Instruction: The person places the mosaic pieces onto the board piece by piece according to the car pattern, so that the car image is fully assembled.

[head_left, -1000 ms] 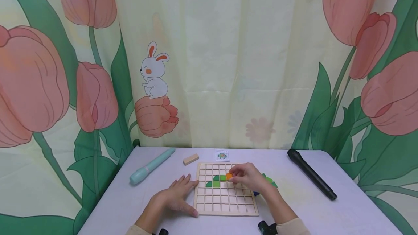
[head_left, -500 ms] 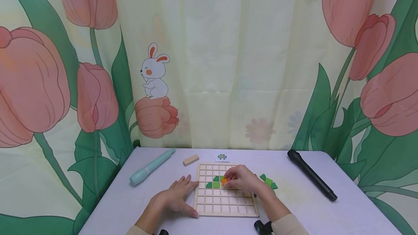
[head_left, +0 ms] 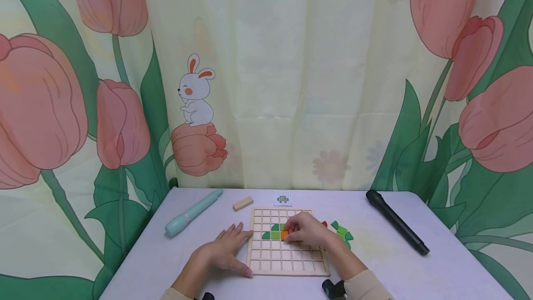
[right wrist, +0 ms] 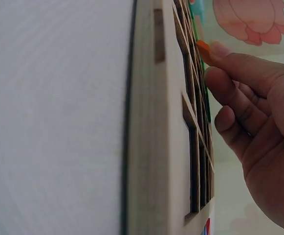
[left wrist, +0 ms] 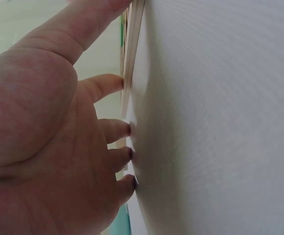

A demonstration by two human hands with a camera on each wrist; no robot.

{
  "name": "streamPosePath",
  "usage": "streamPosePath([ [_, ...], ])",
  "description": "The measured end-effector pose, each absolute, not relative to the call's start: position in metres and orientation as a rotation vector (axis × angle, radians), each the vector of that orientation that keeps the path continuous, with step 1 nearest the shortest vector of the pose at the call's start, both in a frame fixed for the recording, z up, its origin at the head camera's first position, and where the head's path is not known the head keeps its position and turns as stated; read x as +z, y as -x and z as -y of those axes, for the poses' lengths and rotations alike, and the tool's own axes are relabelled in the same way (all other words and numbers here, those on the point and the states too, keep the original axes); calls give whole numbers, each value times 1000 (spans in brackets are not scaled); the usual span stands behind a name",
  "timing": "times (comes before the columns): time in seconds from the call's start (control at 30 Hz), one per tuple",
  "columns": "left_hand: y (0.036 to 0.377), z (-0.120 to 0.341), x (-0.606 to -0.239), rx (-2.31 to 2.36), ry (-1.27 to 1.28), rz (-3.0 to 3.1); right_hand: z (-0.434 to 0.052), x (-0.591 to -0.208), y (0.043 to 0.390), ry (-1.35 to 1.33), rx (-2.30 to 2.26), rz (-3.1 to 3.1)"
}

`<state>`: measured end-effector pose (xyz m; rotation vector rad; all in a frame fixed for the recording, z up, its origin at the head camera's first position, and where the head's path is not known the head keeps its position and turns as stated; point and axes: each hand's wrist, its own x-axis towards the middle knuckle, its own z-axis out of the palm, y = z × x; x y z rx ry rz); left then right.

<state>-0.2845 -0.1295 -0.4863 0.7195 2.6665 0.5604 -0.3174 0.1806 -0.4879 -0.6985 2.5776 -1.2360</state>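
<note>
A wooden grid board (head_left: 287, 263) lies on the table, with several green tiles (head_left: 275, 234) set in its cells. My right hand (head_left: 307, 229) pinches an orange tile (right wrist: 204, 51) between thumb and fingertips. In the head view that orange tile meets the cell just right of the lower row of green tiles, tilted in the right wrist view. At the board's left side my left hand (head_left: 225, 250) is spread, its thumb and index finger touching the wooden edge (left wrist: 132, 54). The other fingertips rest on the white tabletop.
Loose green tiles (head_left: 342, 231) and a red tile (head_left: 324, 223) lie right of the board. Behind it are a small picture card (head_left: 283, 198) and a wooden block (head_left: 243, 203). A teal pen-like object (head_left: 193, 212) lies left, a black stick-like object (head_left: 397, 222) right.
My right hand has carried the orange tile left and toward me, from the upper green row to the lower one. The left hand has stayed in place.
</note>
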Motion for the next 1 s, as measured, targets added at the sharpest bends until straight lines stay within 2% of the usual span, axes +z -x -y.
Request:
streamPosePath([
  [1.0, 285, 130, -487, 576, -714, -2668, -179, -487, 318, 647, -1177, -2599],
])
